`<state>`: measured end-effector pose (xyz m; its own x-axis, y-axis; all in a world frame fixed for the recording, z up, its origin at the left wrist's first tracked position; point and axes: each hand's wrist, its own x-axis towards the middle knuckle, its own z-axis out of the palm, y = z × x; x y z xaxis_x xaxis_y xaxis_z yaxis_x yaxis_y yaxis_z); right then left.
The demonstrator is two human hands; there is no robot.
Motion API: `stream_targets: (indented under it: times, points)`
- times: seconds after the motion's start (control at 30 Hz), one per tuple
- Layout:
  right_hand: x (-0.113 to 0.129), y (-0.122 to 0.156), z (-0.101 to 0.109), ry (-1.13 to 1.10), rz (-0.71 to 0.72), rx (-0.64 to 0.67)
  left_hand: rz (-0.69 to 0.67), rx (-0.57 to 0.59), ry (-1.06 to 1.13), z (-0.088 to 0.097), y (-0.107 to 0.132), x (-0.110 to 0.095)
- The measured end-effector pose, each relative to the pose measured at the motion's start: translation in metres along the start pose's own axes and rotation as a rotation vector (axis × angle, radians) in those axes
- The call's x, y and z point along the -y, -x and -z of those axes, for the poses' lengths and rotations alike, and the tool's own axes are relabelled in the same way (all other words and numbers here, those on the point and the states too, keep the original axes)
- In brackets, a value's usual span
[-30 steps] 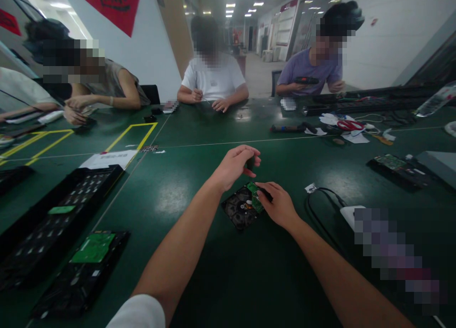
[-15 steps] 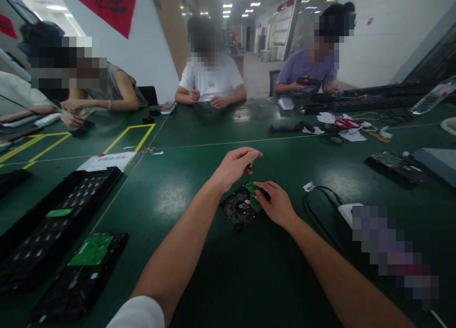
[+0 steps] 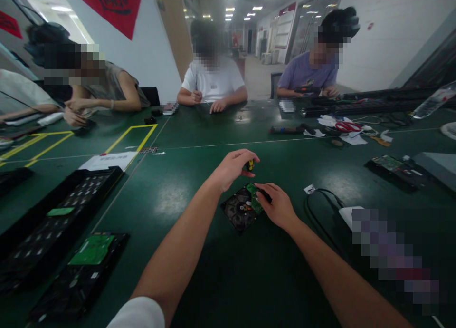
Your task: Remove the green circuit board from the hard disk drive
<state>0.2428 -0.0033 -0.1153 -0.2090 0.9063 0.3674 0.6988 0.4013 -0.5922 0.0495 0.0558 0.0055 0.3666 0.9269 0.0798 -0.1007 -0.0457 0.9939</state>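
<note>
A black hard drive (image 3: 241,208) lies on the green table (image 3: 199,176) in front of me, with a small green circuit board (image 3: 253,198) on its right side. My left hand (image 3: 233,167) hovers just above the drive, fingers pinched round a small black and yellow screwdriver (image 3: 250,165). My right hand (image 3: 280,205) rests on the drive's right edge, fingers curled against the circuit board.
Black trays (image 3: 57,218) with green boards lie at my left. A black cable (image 3: 320,204) and a white object lie to the right. Another drive (image 3: 395,168) sits far right. Three people work across the table, with tools and scissors (image 3: 345,127) near them.
My left hand turned a little, so the yellow and black tool shows between its fingertips. The right hand and the drive stayed put.
</note>
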Motion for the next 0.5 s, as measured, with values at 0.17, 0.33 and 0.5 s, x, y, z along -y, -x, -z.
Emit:
stream_targets:
  times: [0.17, 0.33, 0.5]
  points:
    - [0.0013, -0.0003, 0.0004, 0.011, 0.008, -0.003, 0.06, 0.029, -0.028, 0.0011, 0.0015, -0.0019]
    - [0.0005, 0.0, 0.0002, 0.01, 0.004, 0.004, 0.092, 0.034, 0.1, -0.0025, 0.0, 0.0043]
    - [0.0003, 0.0002, 0.0003, 0.008, 0.006, 0.004, 0.055, 0.078, 0.129, -0.0043, -0.0009, 0.0064]
